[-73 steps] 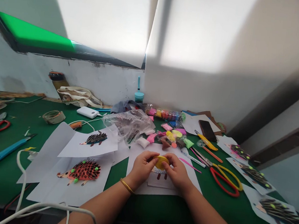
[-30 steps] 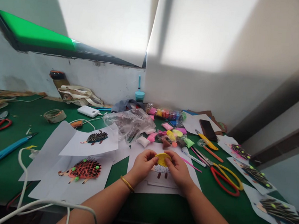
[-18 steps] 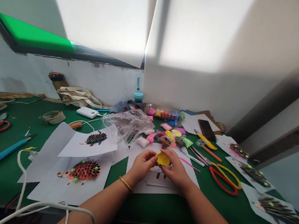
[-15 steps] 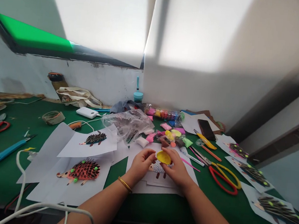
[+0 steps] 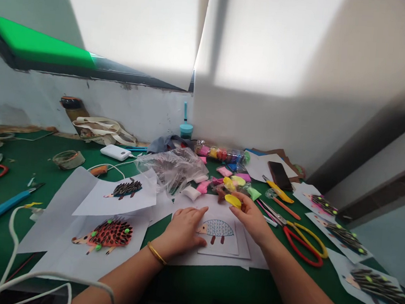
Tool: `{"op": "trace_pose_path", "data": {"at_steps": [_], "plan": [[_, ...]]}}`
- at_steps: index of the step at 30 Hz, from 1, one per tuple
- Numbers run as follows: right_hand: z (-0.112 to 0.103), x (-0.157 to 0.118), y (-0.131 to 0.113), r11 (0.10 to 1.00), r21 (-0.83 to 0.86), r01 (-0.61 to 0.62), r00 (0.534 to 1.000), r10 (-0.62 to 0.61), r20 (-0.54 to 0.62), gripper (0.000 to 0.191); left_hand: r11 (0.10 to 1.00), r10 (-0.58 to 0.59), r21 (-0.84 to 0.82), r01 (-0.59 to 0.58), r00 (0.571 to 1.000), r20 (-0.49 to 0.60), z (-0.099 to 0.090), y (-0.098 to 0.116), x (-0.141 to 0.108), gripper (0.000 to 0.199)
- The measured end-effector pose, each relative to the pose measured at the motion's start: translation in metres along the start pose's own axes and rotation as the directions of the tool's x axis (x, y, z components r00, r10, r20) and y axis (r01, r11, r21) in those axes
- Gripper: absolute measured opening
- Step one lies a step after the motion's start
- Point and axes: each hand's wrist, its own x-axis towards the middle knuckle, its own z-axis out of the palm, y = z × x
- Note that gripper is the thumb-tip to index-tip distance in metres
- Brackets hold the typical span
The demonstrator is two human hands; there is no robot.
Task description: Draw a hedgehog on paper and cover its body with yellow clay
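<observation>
Between the thumb and fingers of my right hand (image 5: pixel 248 216) is a flattened yellow piece of modelling clay (image 5: pixel 232 201), held above the back edge of the paper. My left hand (image 5: pixel 186 228) lies on the white sheet with its fingers stretched and thumb apart, just left of the hedgehog drawing (image 5: pixel 218 229). That drawing has a blue scalloped body, a peach face and brown legs. Small packets of coloured clay (image 5: pixel 203 186) lie behind my hands, several of them in a loose heap.
Scissors with red and yellow handles (image 5: pixel 303 243), a yellow cutter (image 5: pixel 284 192) and a phone (image 5: pixel 279 175) lie to the right. Finished hedgehog pictures (image 5: pixel 112 235) rest on both sides. A crumpled plastic bag (image 5: pixel 173 166) sits behind, and a white cable (image 5: pixel 12 244) loops at front left.
My left hand has let go of the yellow clay and moved down flat onto the paper. My right hand has carried the clay slightly right and back, uncovering the drawing.
</observation>
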Motion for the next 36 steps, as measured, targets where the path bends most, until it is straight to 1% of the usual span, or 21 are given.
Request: {"op": "trace_pose_path", "data": {"at_steps": [3,6,11,16,20,26,32,34,36], "plan": [[0.003,0.005,-0.008,0.984,-0.167,0.065,0.997,-0.057,0.052,0.051,1.000,-0.019,-0.001,0.019,1.000,0.010,-0.003,0.000,0.002,0.084],[0.013,0.003,-0.013,0.936,-0.324,0.134,0.987,-0.098,0.125,0.049,1.000,-0.030,-0.008,0.030,1.000,0.005,-0.003,0.000,0.002,0.082],[0.027,-0.009,-0.009,0.893,-0.388,0.227,0.954,-0.124,0.272,0.053,0.999,-0.034,-0.042,0.032,0.998,-0.049,0.005,-0.006,0.000,0.082],[0.027,-0.014,-0.006,0.856,-0.417,0.306,0.923,-0.159,0.350,0.055,0.997,-0.041,-0.075,0.036,0.997,-0.067,0.011,-0.010,0.001,0.082],[0.028,-0.014,-0.006,0.836,-0.433,0.338,0.911,-0.174,0.375,0.056,0.996,-0.028,-0.089,0.021,0.997,-0.074,0.012,-0.011,0.000,0.082],[0.028,-0.015,-0.004,0.836,-0.434,0.337,0.910,-0.169,0.379,0.054,0.996,-0.010,-0.092,0.003,0.996,-0.083,0.011,-0.010,-0.004,0.081],[0.027,-0.014,-0.001,0.864,-0.388,0.319,0.925,-0.194,0.328,0.052,0.995,-0.031,-0.097,0.022,0.995,-0.091,0.014,-0.011,-0.003,0.081],[0.027,-0.013,-0.002,0.879,-0.365,0.308,0.931,-0.198,0.307,0.053,0.995,-0.030,-0.103,0.018,0.993,-0.114,0.014,-0.011,-0.002,0.076],[0.027,-0.013,-0.003,0.889,-0.345,0.302,0.935,-0.206,0.289,0.054,0.992,-0.034,-0.123,0.015,0.987,-0.159,0.012,-0.011,-0.002,0.065]]}}
